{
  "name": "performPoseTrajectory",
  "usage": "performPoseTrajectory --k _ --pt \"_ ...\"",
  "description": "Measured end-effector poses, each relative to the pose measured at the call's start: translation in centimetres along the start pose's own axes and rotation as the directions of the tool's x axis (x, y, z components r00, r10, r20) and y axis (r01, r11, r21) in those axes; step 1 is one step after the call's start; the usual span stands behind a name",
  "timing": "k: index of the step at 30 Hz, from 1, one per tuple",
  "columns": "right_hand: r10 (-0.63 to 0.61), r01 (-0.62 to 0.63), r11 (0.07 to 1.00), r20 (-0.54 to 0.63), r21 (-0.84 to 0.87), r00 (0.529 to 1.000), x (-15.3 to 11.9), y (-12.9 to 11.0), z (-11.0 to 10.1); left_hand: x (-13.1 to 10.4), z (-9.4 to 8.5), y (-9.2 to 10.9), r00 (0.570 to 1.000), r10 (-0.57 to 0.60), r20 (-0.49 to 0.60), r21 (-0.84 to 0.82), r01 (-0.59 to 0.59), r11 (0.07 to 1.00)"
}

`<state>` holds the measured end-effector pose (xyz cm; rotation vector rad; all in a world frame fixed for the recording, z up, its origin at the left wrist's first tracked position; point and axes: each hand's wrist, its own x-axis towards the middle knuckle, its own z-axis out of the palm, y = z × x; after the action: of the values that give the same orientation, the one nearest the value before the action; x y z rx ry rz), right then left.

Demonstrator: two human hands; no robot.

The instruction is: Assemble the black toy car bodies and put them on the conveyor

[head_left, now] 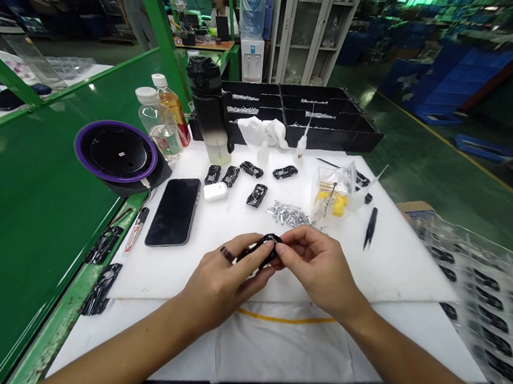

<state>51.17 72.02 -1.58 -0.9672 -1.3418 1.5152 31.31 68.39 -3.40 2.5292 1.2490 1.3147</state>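
Observation:
Near the front of the white foam sheet (393, 262), my left hand (227, 272) grips a small glossy black car-shaped piece (271, 239) between thumb and fingers. My right hand (322, 265) meets it from the right, with thumb and index finger pinched at the piece's right end; whether a small part is between those fingertips is hidden. Just beyond my hands lies a pile of small silvery parts (292, 214). Several similar black car pieces, one of them here (257, 195), lie farther back. Black tweezers (370, 228) rest to the right.
A phone (172, 212), white case (215, 192) and purple-rimmed round device (116, 152) are left. Behind stand bottles (209, 111) and a black divided tray (344, 141). A clear box with yellow pieces (331, 201) sits right. Trays of black pieces (492, 302) are far right. A person sits behind.

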Motion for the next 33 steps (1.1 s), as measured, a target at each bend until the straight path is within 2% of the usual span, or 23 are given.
performPoseTrajectory --k 6,15,26,29,33 --pt "-0.008 0.008 1.000 0.006 -0.002 1.000 0.0 0.1 0.0 -0.3 0.2 -0.1 0.999 -0.034 -0.022 0.071 0.035 0.997" --pt "-0.010 0.009 1.000 -0.005 -0.030 1.000 -0.1 -0.3 -0.2 -0.2 -0.2 -0.2 0.999 0.048 0.007 0.078 -0.049 0.996" --pt "-0.036 0.037 0.999 0.040 -0.028 0.999 -0.4 -0.5 -0.5 0.3 -0.8 -0.4 0.998 0.049 0.030 -0.048 -0.047 0.998" --pt "-0.042 0.045 0.998 0.054 -0.052 0.998 -0.4 -0.6 -0.6 0.3 -0.9 -0.5 0.998 0.053 0.037 -0.054 -0.051 0.997" --pt "-0.071 0.081 0.987 0.075 -0.142 0.995 -0.3 -0.6 -0.8 0.4 -1.0 -0.6 0.995 0.082 0.062 0.017 -0.084 0.996"
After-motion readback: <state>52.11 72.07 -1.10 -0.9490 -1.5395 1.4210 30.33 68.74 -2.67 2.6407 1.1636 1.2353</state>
